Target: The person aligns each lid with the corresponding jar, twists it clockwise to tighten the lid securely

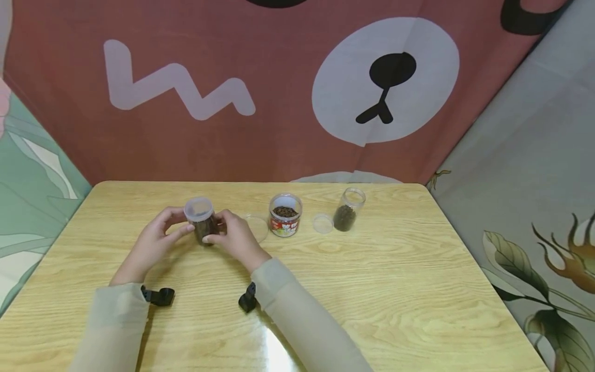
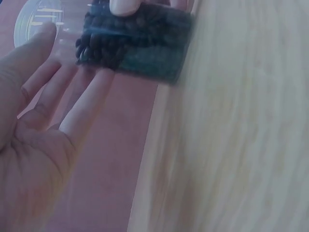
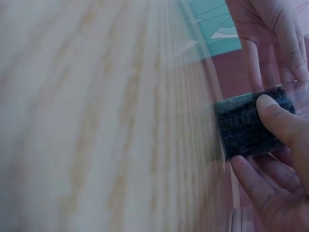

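Note:
Between both hands, a clear plastic jar (image 1: 203, 221) of dark beans stands nearly upright over the left part of the table, its translucent lid (image 1: 199, 207) on top. The left hand (image 1: 158, 235) holds the jar near its lid, thumb in front and fingers behind. Lower on the jar, the right hand (image 1: 237, 238) grips the body between thumb and fingers. The dark beans (image 2: 118, 41) show through the wall in the left wrist view. In the right wrist view, the right thumb (image 3: 275, 116) presses the jar's side. Whether the base touches the table is unclear.
Right of the hands stands a lidless jar with a red label (image 1: 285, 226) and brown contents. A large clear lid (image 1: 256, 228) lies beside it. Farther right are a small clear lid (image 1: 323, 223) and a tilted-looking open jar (image 1: 347, 213) with dark contents. A curtain (image 1: 279, 150) hangs behind the table.

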A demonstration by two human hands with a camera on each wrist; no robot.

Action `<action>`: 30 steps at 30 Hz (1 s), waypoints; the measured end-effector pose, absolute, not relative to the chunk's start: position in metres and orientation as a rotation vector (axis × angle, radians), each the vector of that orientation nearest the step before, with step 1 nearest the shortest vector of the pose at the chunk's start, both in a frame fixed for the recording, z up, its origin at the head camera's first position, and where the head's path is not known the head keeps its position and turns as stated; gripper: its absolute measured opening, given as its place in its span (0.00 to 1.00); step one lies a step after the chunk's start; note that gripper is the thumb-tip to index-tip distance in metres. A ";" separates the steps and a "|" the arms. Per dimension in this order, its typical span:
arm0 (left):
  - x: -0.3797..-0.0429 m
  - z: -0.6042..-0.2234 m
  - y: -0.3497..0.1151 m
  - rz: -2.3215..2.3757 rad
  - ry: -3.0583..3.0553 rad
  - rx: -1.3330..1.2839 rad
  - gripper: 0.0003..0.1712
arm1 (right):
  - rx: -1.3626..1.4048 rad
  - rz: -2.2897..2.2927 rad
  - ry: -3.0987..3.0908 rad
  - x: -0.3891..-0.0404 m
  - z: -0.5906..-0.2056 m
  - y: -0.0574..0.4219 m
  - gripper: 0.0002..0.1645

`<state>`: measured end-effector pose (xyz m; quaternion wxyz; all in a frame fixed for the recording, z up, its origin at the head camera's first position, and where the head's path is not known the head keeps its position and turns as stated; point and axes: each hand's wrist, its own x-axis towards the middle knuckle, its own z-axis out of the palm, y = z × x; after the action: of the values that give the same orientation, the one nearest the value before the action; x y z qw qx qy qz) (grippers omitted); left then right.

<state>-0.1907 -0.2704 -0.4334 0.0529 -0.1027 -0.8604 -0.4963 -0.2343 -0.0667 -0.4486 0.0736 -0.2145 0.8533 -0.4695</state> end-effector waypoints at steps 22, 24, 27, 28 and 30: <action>-0.192 -0.436 -0.264 -1.528 -2.562 -0.277 0.26 | -0.594 -1.419 2.582 -0.241 -0.451 -0.075 0.30; -0.192 -0.436 -0.263 -1.527 -2.556 -0.279 0.26 | -0.589 -1.422 2.584 -0.242 -0.452 -0.075 0.30; -0.193 -0.437 -0.263 -1.523 -2.546 -0.288 0.26 | -0.586 -1.427 2.590 -0.242 -0.452 -0.076 0.30; -0.193 -0.437 -0.264 -1.523 -2.545 -0.291 0.26 | -0.586 -1.426 2.592 -0.242 -0.452 -0.076 0.29; -0.193 -0.437 -0.264 -1.529 -2.543 -0.294 0.26 | -0.584 -1.425 2.594 -0.242 -0.452 -0.077 0.29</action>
<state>-0.1932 -0.2635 -0.4368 0.0798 -0.0984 -0.8501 -0.5112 -0.2422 -0.0767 -0.4523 0.0624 -0.1933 0.8583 -0.4713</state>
